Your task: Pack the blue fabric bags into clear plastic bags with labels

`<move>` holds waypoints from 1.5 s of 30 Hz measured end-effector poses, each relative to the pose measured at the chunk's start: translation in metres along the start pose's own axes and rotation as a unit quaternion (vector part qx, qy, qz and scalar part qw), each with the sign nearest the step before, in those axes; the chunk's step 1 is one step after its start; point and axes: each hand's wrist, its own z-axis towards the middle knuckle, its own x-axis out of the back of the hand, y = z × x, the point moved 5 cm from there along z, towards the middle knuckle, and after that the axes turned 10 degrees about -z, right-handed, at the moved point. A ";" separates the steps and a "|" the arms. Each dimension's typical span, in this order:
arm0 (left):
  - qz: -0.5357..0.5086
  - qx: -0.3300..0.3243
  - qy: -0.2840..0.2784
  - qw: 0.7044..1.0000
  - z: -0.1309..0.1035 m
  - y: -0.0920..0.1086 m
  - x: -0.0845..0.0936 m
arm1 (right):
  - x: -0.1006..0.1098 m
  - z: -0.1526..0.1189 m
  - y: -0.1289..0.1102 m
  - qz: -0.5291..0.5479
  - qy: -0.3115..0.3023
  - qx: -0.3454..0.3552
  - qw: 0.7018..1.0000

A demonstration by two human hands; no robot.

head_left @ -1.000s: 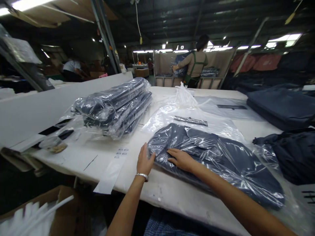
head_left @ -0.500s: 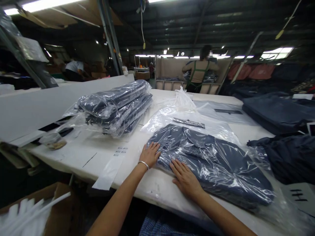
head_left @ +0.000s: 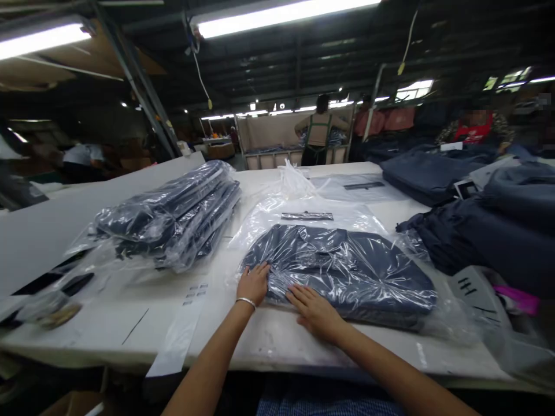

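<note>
A folded dark blue garment in a clear plastic bag (head_left: 347,263) lies flat on the white table (head_left: 225,358). At the bag's left end rests my left hand (head_left: 252,284), a bracelet on its wrist, its fingers laid flat on the plastic. My right hand (head_left: 315,312) lies palm down along the near edge, fingers stretched out over the film. Neither hand grips anything. Behind the bagged garment are empty plastic bags (head_left: 260,222) with a dark printed strip (head_left: 307,216).
Several bagged garments are stacked (head_left: 173,208) on the left. A sticker sheet (head_left: 176,341) hangs over the front edge. On the right are loose dark garments (head_left: 520,231) and a grey bin (head_left: 477,294). White strips (head_left: 292,179) lie bunched behind. Other people stand farther back.
The view has swung to the right, bringing the grey bin and a person in red into sight. Both hands remain on the bagged garment.
</note>
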 end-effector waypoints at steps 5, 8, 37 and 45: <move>0.013 0.013 0.014 1.000 0.001 -0.004 -0.002 | 0.009 -0.027 0.011 0.008 0.033 -0.031 0.999; 0.014 0.011 0.013 1.000 0.001 -0.005 -0.002 | 0.013 -0.051 0.025 -0.009 0.058 -0.092 0.994; 0.011 -0.171 0.011 0.985 -0.007 0.139 -0.027 | 0.009 -0.105 0.071 0.794 0.318 -0.432 0.286; 0.000 -0.174 0.018 0.985 0.000 0.139 -0.038 | 0.017 -0.105 0.083 0.754 0.408 -0.427 0.288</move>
